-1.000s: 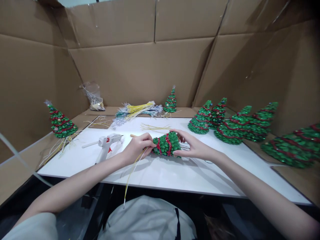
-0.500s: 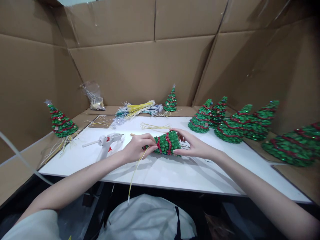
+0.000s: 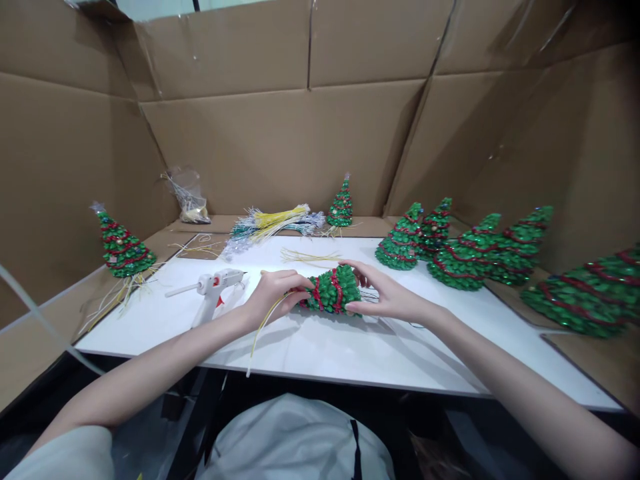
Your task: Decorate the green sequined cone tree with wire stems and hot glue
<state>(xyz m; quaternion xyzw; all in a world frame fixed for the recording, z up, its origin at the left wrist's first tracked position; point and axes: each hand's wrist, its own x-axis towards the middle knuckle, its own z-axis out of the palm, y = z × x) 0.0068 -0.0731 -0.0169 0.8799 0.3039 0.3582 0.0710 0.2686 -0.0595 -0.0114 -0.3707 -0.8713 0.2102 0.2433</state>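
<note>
Small green cone tree (image 3: 331,290) with red garland lies on its side near the middle of the white board (image 3: 350,347), held between both hands. Left hand (image 3: 273,293) is closed around the narrow tip end, pinching a yellow strand (image 3: 260,327) that trails off the board's near edge. Right hand (image 3: 387,297) cups the base, fingers spread. White glue gun (image 3: 213,290) rests just left of the left hand. Finished trees (image 3: 470,250) stand right. No legible brand, label or writing observed

Even overhead light, soft shadows under the arms, wide-angle bending at edges, corners dim.
</note>
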